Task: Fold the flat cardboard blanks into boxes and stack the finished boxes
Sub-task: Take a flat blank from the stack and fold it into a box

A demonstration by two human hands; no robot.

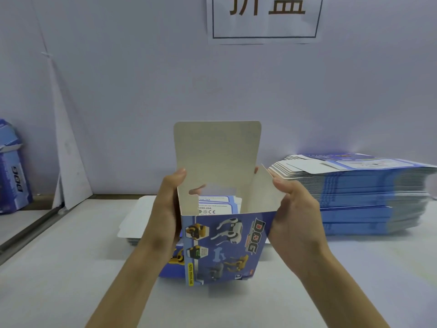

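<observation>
Box, one, half-formed, is held above the middle of the table in both hands. Its long axis stands nearly upright, with the open end up and tipped slightly toward the far side. The tall lid flap stands straight up at the far edge, its plain grey inside facing near. The near blue face shows toy robot dogs and the word "DOG", printed sideways along the box's length. A yellow strip of small text at its lower left is too small to read.

The left hand grasps the left wall, with the thumb up at the far corner. The right hand pinches the right side flap, with the thumb on its inner face.

A low pile of flat blanks lies beneath and behind the box. Seen down through the box, its labels show "5599-20A" and a CE mark. A second, much taller stack of blanks sits on the right, blue-edged. One finished box marked "DOG" stands at the far left. On the far wall hangs one sign with two large dark Chinese characters, cut off at the top.
</observation>
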